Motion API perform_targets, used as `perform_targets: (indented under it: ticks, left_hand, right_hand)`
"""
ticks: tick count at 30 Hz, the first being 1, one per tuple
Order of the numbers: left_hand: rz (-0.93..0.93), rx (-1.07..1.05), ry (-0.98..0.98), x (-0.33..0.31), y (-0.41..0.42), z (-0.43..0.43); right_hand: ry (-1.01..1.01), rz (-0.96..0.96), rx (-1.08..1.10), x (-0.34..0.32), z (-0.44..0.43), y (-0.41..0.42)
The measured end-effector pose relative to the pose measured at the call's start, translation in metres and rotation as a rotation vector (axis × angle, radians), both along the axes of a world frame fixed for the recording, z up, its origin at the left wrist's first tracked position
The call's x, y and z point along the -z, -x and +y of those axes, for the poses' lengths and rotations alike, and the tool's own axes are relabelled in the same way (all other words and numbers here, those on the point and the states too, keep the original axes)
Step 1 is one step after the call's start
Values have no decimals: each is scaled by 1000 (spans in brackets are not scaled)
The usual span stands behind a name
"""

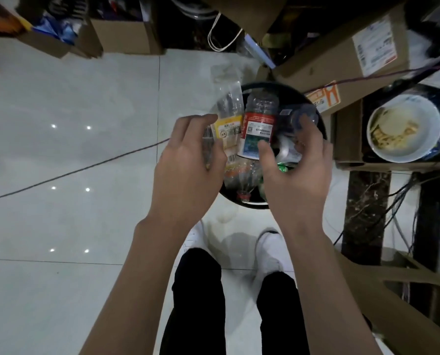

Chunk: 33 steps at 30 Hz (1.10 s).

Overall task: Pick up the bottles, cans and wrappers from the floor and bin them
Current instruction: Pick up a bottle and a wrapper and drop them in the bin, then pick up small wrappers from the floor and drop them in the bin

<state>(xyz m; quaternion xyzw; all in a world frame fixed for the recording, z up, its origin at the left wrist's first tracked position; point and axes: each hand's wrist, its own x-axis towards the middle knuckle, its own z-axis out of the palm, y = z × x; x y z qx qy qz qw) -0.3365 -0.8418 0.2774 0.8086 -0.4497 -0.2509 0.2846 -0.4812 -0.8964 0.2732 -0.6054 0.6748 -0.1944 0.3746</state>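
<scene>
A round black bin (252, 205) stands on the floor just in front of my feet, with both hands over it. My left hand (185, 172) is closed on a clear plastic wrapper with a yellow label (228, 103), which sticks up over the bin's left rim. My right hand (298, 172) curls around a clear plastic bottle (304, 114), its thumb against a red-labelled bottle (258, 124). I cannot tell whether that bottle is held or rests in the bin. Lower in the bin lies a crushed bottle with a red cap (242, 181). A bit of green packaging shows under my right palm.
Cardboard boxes (347, 60) crowd the bin's far and right sides; more boxes (121, 34) line the back wall. A white bowl with food scraps (403, 149) sits at right. A thin cable (73, 172) crosses the pale tiled floor at left. Tangled cables and a dark post (367, 213) are at right.
</scene>
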Motion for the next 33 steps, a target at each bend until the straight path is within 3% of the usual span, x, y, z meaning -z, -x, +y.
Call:
perform_targets:
  ticks: [6,23,28,33]
  left_hand:
    - [5,-62,79,-106,10,-5]
    - [-162,-258,312,-514,57,61]
    - [-197,-332,325,-579,87,114]
    - [-195,-458,340,-602,110,171]
  right_hand:
    - [146,-70,-90,-102,-17,6]
    - [379,-342,-470,-497,12,50]
    - [368,-464,-588,-560,49,65]
    - [331,-492,-752,-576,85,69]
